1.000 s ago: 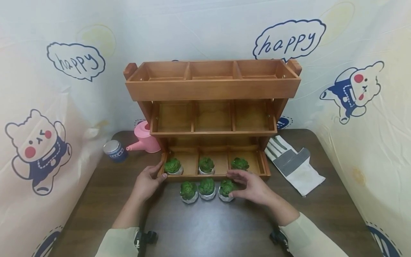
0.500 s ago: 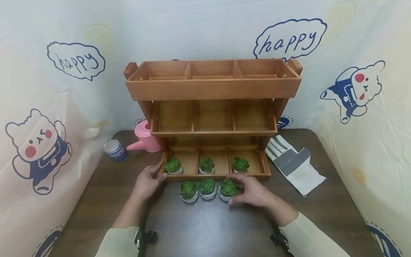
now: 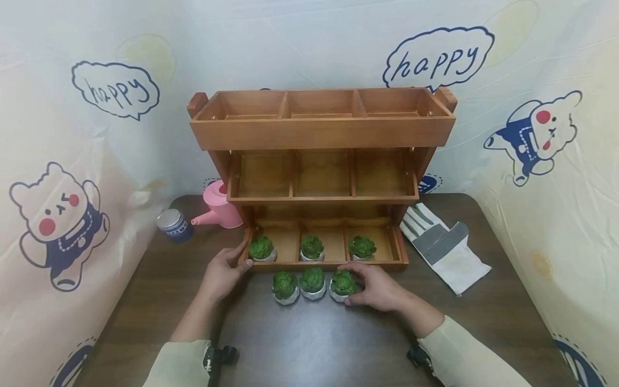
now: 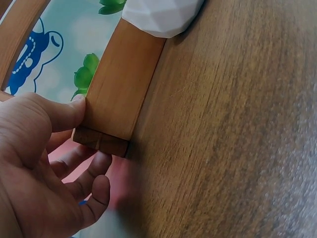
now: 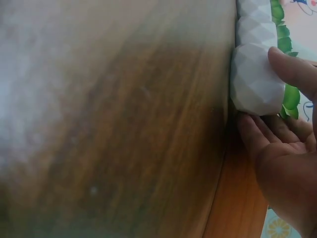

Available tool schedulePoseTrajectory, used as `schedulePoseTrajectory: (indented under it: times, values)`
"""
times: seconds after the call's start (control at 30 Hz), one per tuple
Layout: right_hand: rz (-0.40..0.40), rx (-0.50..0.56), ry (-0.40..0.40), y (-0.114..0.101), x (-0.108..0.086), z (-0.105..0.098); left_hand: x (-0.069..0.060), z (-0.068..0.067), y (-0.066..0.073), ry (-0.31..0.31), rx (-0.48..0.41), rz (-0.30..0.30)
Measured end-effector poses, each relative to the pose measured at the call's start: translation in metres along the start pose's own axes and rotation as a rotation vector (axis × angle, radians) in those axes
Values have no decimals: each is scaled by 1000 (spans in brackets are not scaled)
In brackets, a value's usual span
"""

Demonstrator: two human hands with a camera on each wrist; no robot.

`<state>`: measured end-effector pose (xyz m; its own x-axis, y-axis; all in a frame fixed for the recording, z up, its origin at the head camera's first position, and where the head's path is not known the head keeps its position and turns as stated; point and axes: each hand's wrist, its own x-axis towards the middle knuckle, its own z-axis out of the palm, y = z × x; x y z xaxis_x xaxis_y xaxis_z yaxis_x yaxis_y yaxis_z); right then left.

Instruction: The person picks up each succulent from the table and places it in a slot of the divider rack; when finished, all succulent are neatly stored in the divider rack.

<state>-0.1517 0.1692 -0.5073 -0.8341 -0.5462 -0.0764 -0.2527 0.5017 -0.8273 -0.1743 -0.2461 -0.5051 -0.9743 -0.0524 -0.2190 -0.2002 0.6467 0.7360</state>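
A three-tier wooden planter shelf (image 3: 321,134) stands on the table, each tier split into three compartments. My left hand (image 3: 223,274) grips the left front corner of its bottom tier; in the left wrist view the thumb lies over the front board (image 4: 121,84) and fingers curl round the end. Before the shelf, three potted succulents in white faceted pots stand in a row. My right hand (image 3: 379,287) holds the right-hand potted succulent (image 3: 343,284), thumb on its pot (image 5: 257,82), fingers on the side. The left (image 3: 285,287) and middle succulents (image 3: 312,282) stand beside it.
Each bottom compartment holds one succulent: left (image 3: 261,249), middle (image 3: 311,248) and right (image 3: 362,248). A pink watering can (image 3: 220,207) and a blue jar with a silver lid (image 3: 175,226) stand left of the shelf. White-and-grey gloves (image 3: 445,247) lie to the right.
My right hand has drawn back slightly from the shelf's front edge, and its thumb now meets the right-hand pot. The left hand keeps its place on the shelf corner.
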Motion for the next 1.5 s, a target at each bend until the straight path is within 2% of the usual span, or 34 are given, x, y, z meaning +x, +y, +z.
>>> schedulePoseTrajectory:
  times: [0.37,0.63,1.0,1.2,1.5]
  values:
    - [-2,-20,35,-1,-2,-2,-1,0,0,5,9,7]
    - [-3,7,40,-6,-6,-11,-2,0,0,14,15,13]
    - [31,-5,89,-15,-11,-25,-1,-1,0,8,21,19]
    - [10,-43,123,-24,-13,-36,0,0,-2,16,30,36]
    - [-28,-28,160,-34,-16,-52,1,1,-2,17,30,39]
